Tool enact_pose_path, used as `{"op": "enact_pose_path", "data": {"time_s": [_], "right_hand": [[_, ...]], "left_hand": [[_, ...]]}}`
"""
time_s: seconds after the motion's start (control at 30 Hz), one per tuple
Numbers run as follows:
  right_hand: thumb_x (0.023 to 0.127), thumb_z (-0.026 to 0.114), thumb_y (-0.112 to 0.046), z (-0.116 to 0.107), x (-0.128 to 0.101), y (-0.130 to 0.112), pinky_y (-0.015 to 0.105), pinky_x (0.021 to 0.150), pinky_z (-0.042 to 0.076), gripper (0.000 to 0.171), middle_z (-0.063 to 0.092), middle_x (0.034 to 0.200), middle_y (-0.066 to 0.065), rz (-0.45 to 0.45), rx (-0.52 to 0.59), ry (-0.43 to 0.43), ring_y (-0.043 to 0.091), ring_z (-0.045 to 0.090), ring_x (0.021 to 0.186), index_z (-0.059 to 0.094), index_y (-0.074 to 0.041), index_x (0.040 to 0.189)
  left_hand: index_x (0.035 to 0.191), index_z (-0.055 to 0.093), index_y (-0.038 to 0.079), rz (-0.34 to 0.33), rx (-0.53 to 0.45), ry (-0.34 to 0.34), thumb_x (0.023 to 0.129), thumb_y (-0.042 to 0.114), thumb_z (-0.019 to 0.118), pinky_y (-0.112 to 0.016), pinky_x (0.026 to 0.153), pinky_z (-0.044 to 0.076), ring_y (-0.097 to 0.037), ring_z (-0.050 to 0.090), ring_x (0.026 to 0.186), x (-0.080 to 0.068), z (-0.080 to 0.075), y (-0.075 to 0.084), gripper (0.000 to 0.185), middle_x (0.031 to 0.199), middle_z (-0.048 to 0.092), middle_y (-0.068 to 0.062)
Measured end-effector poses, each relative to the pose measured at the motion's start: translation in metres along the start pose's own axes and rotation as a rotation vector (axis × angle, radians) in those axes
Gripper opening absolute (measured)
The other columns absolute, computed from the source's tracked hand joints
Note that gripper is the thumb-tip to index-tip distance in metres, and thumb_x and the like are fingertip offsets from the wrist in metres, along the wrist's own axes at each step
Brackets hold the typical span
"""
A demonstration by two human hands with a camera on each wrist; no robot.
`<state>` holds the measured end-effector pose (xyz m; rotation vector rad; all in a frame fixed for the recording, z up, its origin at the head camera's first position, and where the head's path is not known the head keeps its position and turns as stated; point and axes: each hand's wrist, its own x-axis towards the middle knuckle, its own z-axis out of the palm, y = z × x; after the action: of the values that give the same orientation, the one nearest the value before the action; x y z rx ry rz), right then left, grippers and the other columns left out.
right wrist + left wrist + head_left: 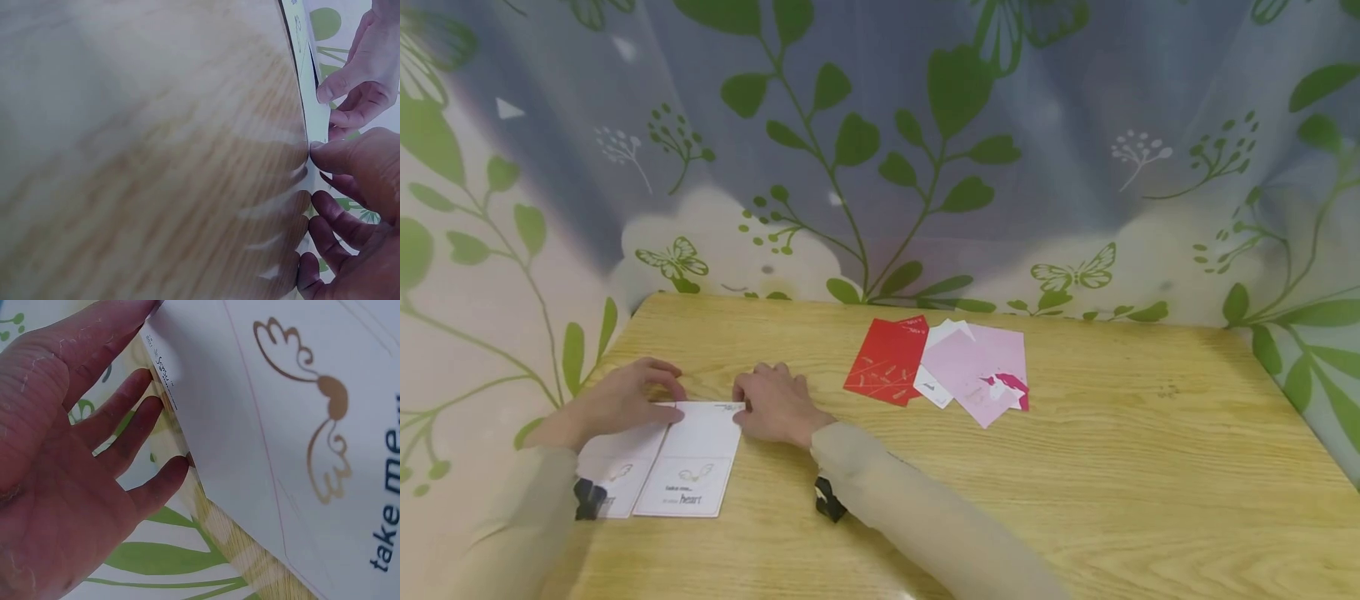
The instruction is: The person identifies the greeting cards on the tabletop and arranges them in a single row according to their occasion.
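Observation:
Two white cards lie side by side at the left of the table. The right-hand white card (696,446) carries a gold winged heart and the printed words "take me" and "heart"; the left-hand card (632,467) is partly hidden by the left forearm. My left hand (625,404) pinches the right-hand card at its top left corner, thumb on its face, with the other fingers spread along the top edge in the left wrist view. At the top right corner, my right hand (775,404) grips the same card between thumb and curled fingers, its fingertips low against the table.
Toward the back middle of the wooden table (1075,483) lie overlapping red cards (887,367), with white and pink cards (973,358) fanned beside them. A leaf-patterned curtain (880,167) hangs along the table's back and left edges.

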<state>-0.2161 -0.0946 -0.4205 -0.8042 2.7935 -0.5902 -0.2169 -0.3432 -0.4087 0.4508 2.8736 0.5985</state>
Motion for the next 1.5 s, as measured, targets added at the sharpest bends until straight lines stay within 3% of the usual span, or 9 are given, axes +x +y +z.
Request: {"op": "enact_pose_path", "data": {"time_s": [0.9, 1.5], "right_hand": [[0.096, 0.068, -0.039, -0.0004, -0.0004, -0.0012, 0.030, 0.080, 0.037, 0.014, 0.057, 0.104, -0.010, 0.005, -0.070, -0.019, 0.013, 0.047, 0.100, 0.068, -0.029, 0.106], [0.095, 0.069, -0.037, 0.0014, 0.0000, 0.0007, 0.029, 0.077, 0.034, 0.012, 0.054, 0.101, -0.010, -0.008, -0.048, -0.008, 0.013, 0.044, 0.096, 0.067, -0.027, 0.102]], "left_hand": [[0.091, 0.075, 0.018, -0.043, 0.008, -0.039, 0.082, 0.024, 0.083, -0.071, 0.101, 0.038, -0.057, 0.049, 0.126, 0.0004, -0.0020, 0.0062, 0.013, 0.138, 0.056, -0.030], [0.092, 0.074, 0.018, -0.041, 0.011, -0.047, 0.084, 0.024, 0.082, -0.071, 0.101, 0.038, -0.057, 0.049, 0.126, -0.0012, -0.0022, 0.0084, 0.013, 0.139, 0.054, -0.031]]}}
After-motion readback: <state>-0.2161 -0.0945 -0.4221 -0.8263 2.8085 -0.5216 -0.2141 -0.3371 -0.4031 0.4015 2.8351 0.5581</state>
